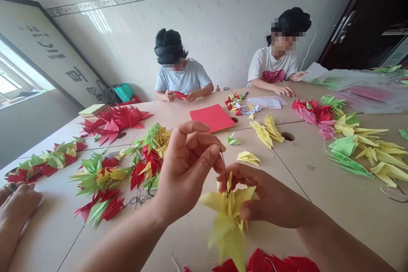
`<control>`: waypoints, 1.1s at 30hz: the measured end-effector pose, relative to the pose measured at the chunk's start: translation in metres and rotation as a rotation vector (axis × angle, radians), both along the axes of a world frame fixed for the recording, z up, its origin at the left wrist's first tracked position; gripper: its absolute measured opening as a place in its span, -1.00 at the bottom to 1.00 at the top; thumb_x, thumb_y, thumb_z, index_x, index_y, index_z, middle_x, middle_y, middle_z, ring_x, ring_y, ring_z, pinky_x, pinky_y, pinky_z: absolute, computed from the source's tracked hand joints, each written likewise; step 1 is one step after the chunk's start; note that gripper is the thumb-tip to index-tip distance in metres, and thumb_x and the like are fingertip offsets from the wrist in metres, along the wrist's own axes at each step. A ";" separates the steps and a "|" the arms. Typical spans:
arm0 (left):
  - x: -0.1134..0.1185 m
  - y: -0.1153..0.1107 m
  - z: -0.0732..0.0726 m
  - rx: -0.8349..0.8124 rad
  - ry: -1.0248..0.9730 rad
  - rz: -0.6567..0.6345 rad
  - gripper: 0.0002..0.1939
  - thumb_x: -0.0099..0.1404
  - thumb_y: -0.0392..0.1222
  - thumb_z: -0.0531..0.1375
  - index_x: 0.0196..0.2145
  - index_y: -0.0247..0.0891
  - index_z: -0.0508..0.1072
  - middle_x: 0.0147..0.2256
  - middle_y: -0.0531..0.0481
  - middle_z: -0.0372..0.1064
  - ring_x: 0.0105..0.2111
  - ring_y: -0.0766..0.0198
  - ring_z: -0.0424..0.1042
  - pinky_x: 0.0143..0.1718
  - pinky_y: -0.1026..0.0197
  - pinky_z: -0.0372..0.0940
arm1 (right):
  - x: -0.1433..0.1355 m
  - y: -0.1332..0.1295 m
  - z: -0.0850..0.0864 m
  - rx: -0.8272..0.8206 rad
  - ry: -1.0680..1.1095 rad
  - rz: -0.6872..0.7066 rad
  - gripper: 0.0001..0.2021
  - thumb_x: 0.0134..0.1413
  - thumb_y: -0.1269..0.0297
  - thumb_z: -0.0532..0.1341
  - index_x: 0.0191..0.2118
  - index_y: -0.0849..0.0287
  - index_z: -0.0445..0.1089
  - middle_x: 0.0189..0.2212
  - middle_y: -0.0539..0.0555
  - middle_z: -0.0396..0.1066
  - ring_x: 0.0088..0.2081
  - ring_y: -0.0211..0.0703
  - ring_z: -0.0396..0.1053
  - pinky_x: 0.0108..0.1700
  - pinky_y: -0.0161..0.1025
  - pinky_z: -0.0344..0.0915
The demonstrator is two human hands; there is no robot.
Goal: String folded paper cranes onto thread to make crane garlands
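Note:
Thumb and fingers of my left hand (191, 170) are pinched on the upper end of a dark string (225, 174). The string runs down, nearly upright, into a bunch of folded yellow paper pieces (228, 225). My right hand (264, 195) grips this bunch from the right side, its fingertips near where the string enters. The bunch hangs above the table, slightly blurred, with pointed petals spreading out and down. Folded red paper pieces (264, 261) with a white thread lie below it, at the bottom edge.
Strung red, green and yellow paper pieces (102, 174) lie on the left, yellow ones (379, 144) on the right. A red paper stack (213, 118) sits mid-table. Two people (183, 76) sit opposite; another person's hands (19, 204) rest at far left.

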State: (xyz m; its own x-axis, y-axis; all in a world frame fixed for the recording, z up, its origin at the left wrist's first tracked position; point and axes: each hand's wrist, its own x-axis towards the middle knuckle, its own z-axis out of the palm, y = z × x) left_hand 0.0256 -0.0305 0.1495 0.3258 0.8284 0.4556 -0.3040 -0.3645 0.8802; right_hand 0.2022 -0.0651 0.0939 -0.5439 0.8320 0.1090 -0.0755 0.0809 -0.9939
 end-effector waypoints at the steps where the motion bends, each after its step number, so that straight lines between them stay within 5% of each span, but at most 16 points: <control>1: 0.001 0.003 -0.001 -0.041 -0.039 -0.023 -0.77 0.30 -0.40 0.16 -0.16 -0.11 0.28 -0.37 0.12 0.41 -0.53 0.44 0.42 -0.49 0.38 0.40 | 0.001 0.002 -0.002 -0.038 0.069 0.054 -0.42 -0.18 -0.19 0.33 -0.10 0.09 0.35 -0.22 0.03 0.32 -0.24 -0.23 0.26 -0.22 -0.30 0.22; 6: 0.005 0.019 -0.008 -0.277 -0.242 -0.065 -0.76 0.24 -0.36 0.23 -0.17 -0.17 0.30 -0.42 0.11 0.41 -0.56 0.47 0.39 -0.57 0.46 0.37 | 0.002 0.016 -0.013 -0.179 0.334 0.193 -0.32 -0.07 -0.37 0.11 -0.10 0.17 0.39 -0.26 0.08 0.32 -0.35 -0.25 0.26 -0.32 -0.31 0.19; 11: 0.003 0.032 -0.022 -0.466 -0.380 -0.049 -0.75 0.19 -0.38 0.26 -0.20 -0.20 0.33 -0.44 0.10 0.42 -0.58 0.51 0.37 -0.56 0.51 0.34 | 0.001 0.026 -0.022 -0.184 0.373 0.217 -0.48 0.12 -0.15 0.14 0.02 0.15 0.37 -0.19 0.16 0.42 -0.28 -0.20 0.34 -0.27 -0.28 0.22; 15: -0.003 0.039 -0.033 -0.569 -0.425 -0.068 -0.76 0.19 -0.39 0.26 -0.20 -0.23 0.35 -0.43 0.09 0.42 -0.57 0.52 0.37 -0.54 0.52 0.34 | -0.003 0.033 -0.023 -0.234 0.432 0.192 -0.55 -0.02 -0.09 0.29 -0.11 0.13 0.38 -0.25 0.09 0.39 -0.38 -0.27 0.29 -0.35 -0.33 0.19; 21: -0.006 0.047 -0.046 -0.615 -0.410 -0.074 -0.79 0.17 -0.36 0.29 -0.24 -0.24 0.37 -0.44 0.09 0.40 -0.57 0.52 0.35 -0.54 0.50 0.32 | -0.009 0.038 -0.030 -0.446 0.446 0.029 -0.37 -0.49 -0.16 0.46 -0.28 0.18 0.41 -0.48 -0.08 0.22 -0.54 -0.43 0.10 -0.49 -0.43 0.08; 25: -0.006 0.050 -0.051 -0.578 -0.348 -0.096 -0.83 0.21 -0.35 0.27 -0.25 -0.24 0.36 -0.42 0.07 0.40 -0.55 0.49 0.35 -0.52 0.46 0.32 | -0.012 0.039 -0.035 -0.522 0.495 0.032 -0.51 -0.35 -0.06 0.47 -0.34 0.15 0.38 -0.57 -0.11 0.16 -0.59 -0.42 0.11 -0.53 -0.43 0.11; 29: -0.006 0.047 -0.055 -0.466 -0.270 -0.042 -0.89 0.25 -0.31 0.24 -0.27 -0.24 0.36 -0.36 0.06 0.38 -0.52 0.48 0.34 -0.49 0.42 0.30 | -0.012 0.035 -0.024 -0.391 0.389 -0.135 -0.73 -0.13 0.09 0.42 -0.38 0.10 0.40 -0.44 -0.05 0.24 -0.50 -0.38 0.21 -0.46 -0.42 0.25; 33: -0.004 0.038 -0.062 -0.302 -0.120 -0.039 -0.85 0.32 -0.11 0.18 -0.21 -0.21 0.35 -0.28 0.04 0.31 -0.47 0.46 0.28 -0.43 0.37 0.26 | -0.007 0.025 -0.016 0.053 0.094 -0.485 -0.90 0.05 0.20 0.31 -0.28 0.01 0.49 -0.13 0.08 0.30 -0.12 -0.12 0.38 -0.23 -0.31 0.43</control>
